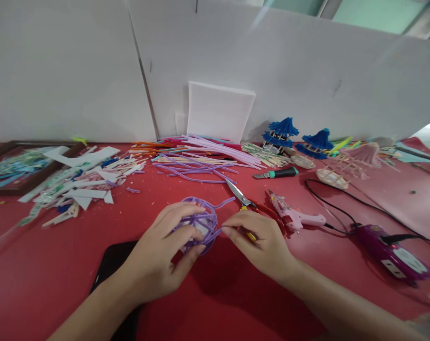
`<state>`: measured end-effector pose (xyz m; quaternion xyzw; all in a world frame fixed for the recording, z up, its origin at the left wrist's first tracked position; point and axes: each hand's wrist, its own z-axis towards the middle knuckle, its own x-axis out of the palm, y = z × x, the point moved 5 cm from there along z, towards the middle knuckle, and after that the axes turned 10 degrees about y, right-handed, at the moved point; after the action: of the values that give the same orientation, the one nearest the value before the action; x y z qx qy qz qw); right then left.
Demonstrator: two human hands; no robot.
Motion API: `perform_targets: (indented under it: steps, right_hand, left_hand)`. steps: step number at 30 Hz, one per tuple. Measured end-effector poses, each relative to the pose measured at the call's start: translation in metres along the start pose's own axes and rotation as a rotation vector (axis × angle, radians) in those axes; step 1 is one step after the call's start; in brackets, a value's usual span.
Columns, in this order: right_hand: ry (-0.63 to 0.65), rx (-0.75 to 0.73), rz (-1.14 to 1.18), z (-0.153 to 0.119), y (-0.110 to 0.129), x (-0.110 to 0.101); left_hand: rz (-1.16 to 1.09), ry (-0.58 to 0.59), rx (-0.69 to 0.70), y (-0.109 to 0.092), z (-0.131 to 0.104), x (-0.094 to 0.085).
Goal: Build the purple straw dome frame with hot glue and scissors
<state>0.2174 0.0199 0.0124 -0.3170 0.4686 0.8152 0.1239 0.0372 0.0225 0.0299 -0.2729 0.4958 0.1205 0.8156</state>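
Note:
Near the middle of the red table, a round woven piece of purple pipe cleaners (199,221) has a pale inside showing through its strands. My left hand (165,246) wraps round it from the left, fingertips on its top and front. One loose purple end sticks out to the upper right. Another short end, at the piece's right side, is pinched between the thumb and forefinger of my right hand (261,241). Just behind that hand lie scissors (248,201) with red handles, their blades pointing up and left. Part of the handles is hidden by the hand.
A pink glue gun (296,215) lies right of the scissors, wired to a purple power strip (392,251). Behind are a utility knife (277,173), a pile of pipe cleaners (208,154) and small blue-roofed models (281,132). Paper scraps (87,184) lie left; a black phone-like slab (111,260) sits under my left forearm.

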Motion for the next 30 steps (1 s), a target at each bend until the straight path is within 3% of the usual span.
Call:
perform_targets:
  steps: [23,28,30]
  right_hand:
    - [0.008,-0.025,0.042,0.000,-0.001,0.007]
    - [-0.110,-0.078,-0.204,-0.005,0.003,-0.003]
    - [-0.078,-0.138,-0.301,-0.006,0.006,-0.005]
  left_hand:
    - [-0.121,0.070,0.010,-0.007,-0.002,-0.001]
    - [-0.173,0.093,0.003,-0.005,-0.002,-0.001]
    - [-0.201,0.115,-0.003,-0.004,-0.003,0.000]
